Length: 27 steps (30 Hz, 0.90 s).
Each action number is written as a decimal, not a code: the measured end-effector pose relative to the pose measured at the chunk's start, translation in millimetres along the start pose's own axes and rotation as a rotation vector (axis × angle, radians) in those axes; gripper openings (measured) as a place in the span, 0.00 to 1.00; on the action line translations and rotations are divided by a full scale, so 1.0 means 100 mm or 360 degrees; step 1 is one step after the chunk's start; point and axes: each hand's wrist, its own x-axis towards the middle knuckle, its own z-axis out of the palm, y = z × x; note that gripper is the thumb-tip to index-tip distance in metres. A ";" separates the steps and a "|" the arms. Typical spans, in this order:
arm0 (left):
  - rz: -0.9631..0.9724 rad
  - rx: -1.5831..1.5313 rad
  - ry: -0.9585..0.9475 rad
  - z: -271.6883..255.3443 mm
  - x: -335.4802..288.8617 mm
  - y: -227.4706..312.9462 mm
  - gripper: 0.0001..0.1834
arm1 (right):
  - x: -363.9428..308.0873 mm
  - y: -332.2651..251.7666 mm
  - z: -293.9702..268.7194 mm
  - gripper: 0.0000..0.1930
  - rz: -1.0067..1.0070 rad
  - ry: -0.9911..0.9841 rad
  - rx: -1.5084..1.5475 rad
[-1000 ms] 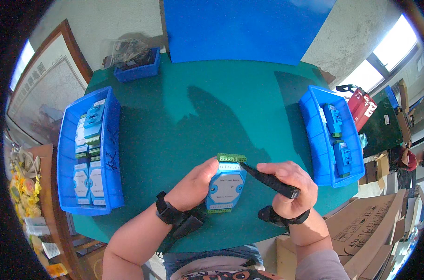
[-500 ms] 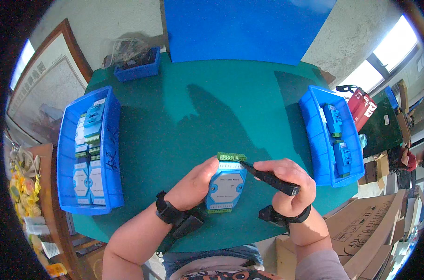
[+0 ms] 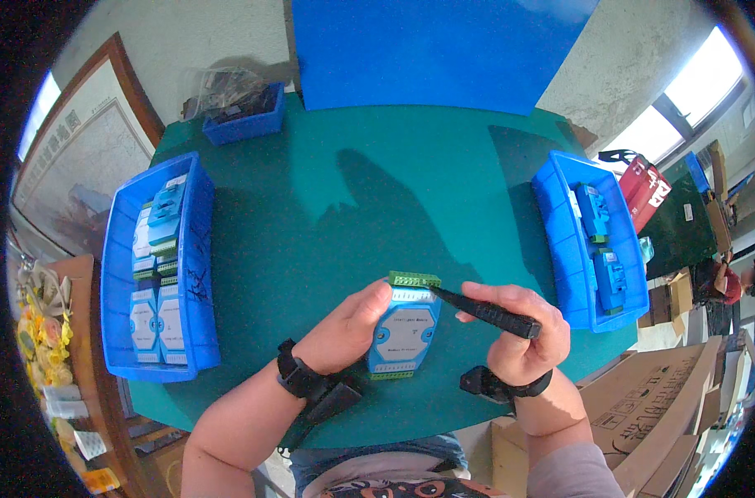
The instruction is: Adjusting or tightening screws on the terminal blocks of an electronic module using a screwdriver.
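My left hand grips a blue and pale-grey electronic module by its left side, thumb near the upper end. Green screw terminal blocks run along both ends of the module; the upper green terminal block faces away from me. In my right hand is a black tapered hand tool, its thin tip at the right part of that upper block. Whether the tip touches a screw or only rests beside it is too small to tell. Both my wrists wear black bands.
At the left stands a blue bin with several similar modules. Another blue bin at the right holds two modules lying on their sides. A smaller blue bin with dark items sits at the back left. Cardboard leans at the lower right.
My right hand and the black tool have shifted slightly right and down, with the tool's tip staying at the upper terminal block. The module has moved only a little.
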 end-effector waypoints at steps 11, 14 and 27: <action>-0.0096 -0.0172 0.0007 0.03 -0.04 0.08 0.30 | 0.07 0.03 0.07 0.18 -0.0228 -0.0033 -0.0153; -0.0101 -0.0200 0.0024 0.03 -0.04 0.08 0.30 | 0.04 0.06 0.06 0.16 -0.0246 -0.0009 -0.0073; -0.0176 -0.0278 0.0106 0.08 -0.04 0.11 0.31 | -0.04 0.10 0.03 0.14 -0.0222 -0.0034 0.0069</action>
